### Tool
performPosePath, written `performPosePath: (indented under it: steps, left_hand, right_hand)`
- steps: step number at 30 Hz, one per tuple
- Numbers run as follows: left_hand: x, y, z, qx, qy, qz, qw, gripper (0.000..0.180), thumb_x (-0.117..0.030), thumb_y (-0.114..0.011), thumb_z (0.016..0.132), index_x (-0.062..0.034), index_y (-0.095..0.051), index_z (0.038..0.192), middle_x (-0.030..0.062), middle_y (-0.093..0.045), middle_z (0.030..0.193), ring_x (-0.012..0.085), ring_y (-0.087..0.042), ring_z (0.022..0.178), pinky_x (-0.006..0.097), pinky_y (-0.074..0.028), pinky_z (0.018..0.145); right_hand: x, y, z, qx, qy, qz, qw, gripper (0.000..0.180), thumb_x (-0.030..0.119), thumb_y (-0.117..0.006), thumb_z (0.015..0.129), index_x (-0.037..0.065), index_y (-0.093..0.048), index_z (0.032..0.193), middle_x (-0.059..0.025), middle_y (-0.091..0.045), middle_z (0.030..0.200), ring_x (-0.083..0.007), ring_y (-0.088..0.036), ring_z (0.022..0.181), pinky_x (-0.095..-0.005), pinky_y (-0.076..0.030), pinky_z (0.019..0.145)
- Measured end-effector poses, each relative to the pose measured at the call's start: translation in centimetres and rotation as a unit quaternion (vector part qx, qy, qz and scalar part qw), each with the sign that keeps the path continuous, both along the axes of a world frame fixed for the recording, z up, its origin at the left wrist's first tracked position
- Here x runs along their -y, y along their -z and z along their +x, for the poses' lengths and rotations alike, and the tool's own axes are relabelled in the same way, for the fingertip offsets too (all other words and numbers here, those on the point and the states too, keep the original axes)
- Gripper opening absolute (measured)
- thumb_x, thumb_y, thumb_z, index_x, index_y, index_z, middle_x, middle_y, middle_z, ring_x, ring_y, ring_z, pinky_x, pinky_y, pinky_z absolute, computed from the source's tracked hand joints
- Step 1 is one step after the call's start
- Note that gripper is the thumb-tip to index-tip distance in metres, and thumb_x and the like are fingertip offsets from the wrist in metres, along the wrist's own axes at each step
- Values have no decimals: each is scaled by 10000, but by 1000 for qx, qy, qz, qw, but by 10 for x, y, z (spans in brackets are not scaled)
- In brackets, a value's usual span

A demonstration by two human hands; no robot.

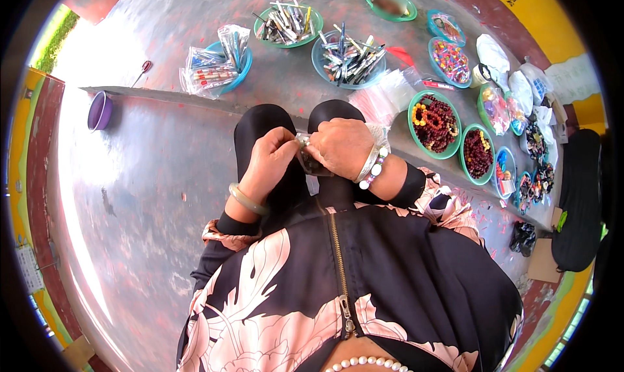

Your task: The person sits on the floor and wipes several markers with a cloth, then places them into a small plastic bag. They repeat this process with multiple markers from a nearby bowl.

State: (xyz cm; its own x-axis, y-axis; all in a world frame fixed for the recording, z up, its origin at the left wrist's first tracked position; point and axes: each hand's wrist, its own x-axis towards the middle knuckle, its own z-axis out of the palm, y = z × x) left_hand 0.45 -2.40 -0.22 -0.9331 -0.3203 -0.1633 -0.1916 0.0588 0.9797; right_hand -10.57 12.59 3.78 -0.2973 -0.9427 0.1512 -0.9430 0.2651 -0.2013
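Pinching a clear plastic bag [316,168], probably light, limp and slippery, the left hand [267,161] and right hand [344,147] best grip its edges.

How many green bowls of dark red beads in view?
2. The larger green bowl sits right of the right hand; the smaller green bowl is beside it, farther right and lower in the picture. Far-right clutter could hide more.

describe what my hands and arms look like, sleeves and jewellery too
Both hands are gloveless. The left hand has a pale, smooth round bangle at the wrist; the right hand has a silvery bangle and a bracelet of mostly white beads. The sleeves are black with pale pink floral print, ending in plain black cuffs.
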Motion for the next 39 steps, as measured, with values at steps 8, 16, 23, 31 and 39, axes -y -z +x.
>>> performPosePath:
  steps: [8, 16, 23, 31, 39]
  left_hand:
    - [5, -8, 6, -12, 2, -56, 998, 85, -47, -553, 844, 18, -563, 790, 1, -558, 685, 57, -484, 642, 213, -392, 564]
    - [24, 9, 9, -153, -74, -293, 941, 55, -24, -587, 833, 12, -568, 795, 94, -639, 817, 167, -592, 781, 267, -458, 678]
    - [23, 18, 3, -187, -90, -260, 943, 150, 64, -593, 760, -17, -583, 886, 134, -618, 1064, 260, -558, 1053, 304, -461, 760]
    - [28, 22, 0, -199, -85, -306, 927, 143, 55, -579, 758, -15, -582, 882, 135, -626, 1024, 290, -574, 1043, 337, -457, 835]
    - [28, 23, 2, -206, -96, -297, 927, 124, 60, -574, 760, -6, -579, 864, 143, -631, 1000, 307, -581, 1038, 360, -451, 868]
  right_hand:
    - [3, -13, -20, 132, 1, 40, 990, 377, 451, -624, 765, 75, -651, 749, -110, -631, 720, -299, -630, 726, -425, -475, 617]
    - [-8, 95, -157, 524, 179, -115, 825, 235, 204, -659, 754, -3, -693, 859, -107, -678, 733, -188, -641, 656, -297, -494, 636]
    - [10, 215, -217, 682, 436, -62, 584, 231, 229, -751, 726, 13, -670, 723, -85, -650, 682, -212, -598, 526, -351, -458, 473]
    - [43, 248, -222, 759, 449, -106, 459, 189, 253, -642, 817, 69, -632, 774, -74, -642, 675, -239, -589, 512, -381, -465, 464]
    - [14, 193, -203, 753, 429, -98, 488, 179, 219, -610, 786, 48, -626, 733, -79, -635, 646, -226, -578, 484, -345, -468, 459]
